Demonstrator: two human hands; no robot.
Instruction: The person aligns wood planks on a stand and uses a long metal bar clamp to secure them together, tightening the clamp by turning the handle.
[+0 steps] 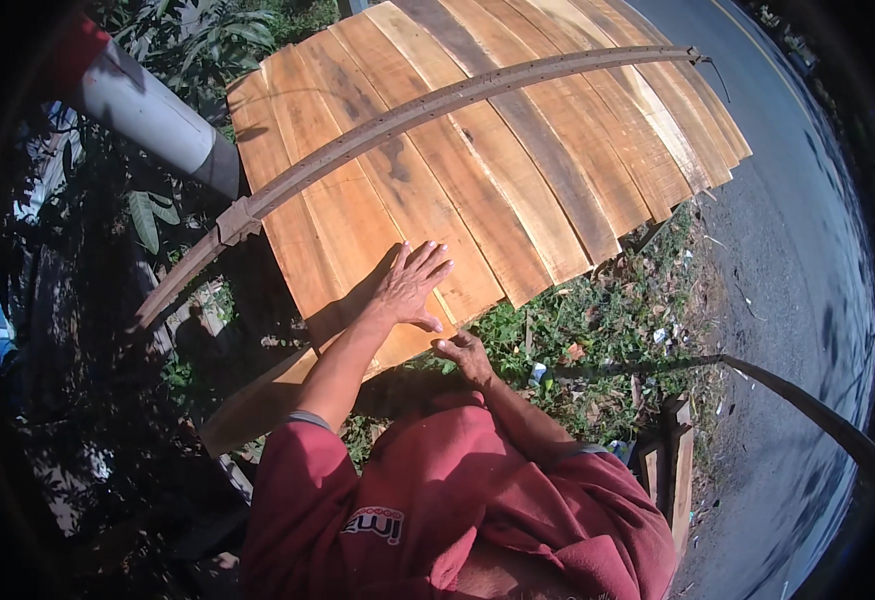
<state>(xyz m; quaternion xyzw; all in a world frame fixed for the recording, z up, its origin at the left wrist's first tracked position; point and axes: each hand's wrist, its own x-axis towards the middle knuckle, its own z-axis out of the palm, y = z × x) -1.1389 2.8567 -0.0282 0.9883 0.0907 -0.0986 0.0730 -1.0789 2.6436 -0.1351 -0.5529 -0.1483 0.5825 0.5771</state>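
Wooden boards (498,190) lie side by side in a broad slanting panel in front of me. My left hand (411,292) rests on one of the nearest boards, palm down with its fingers spread. Lower and to the right, my right hand (468,358) is at the near end of a board (413,345). Its fingers are curled at that edge, partly hidden, and seem to grip the wood. A long narrow bar (398,122) with small marks along it crosses over the boards; neither hand touches it.
A white and grey pole (158,110) with a red top stands at the left. Another plank (258,400) sticks out below the panel. Low plants and litter (598,320) cover the ground, with a paved road (798,300) to the right. Wood pieces (676,465) stand near my right arm.
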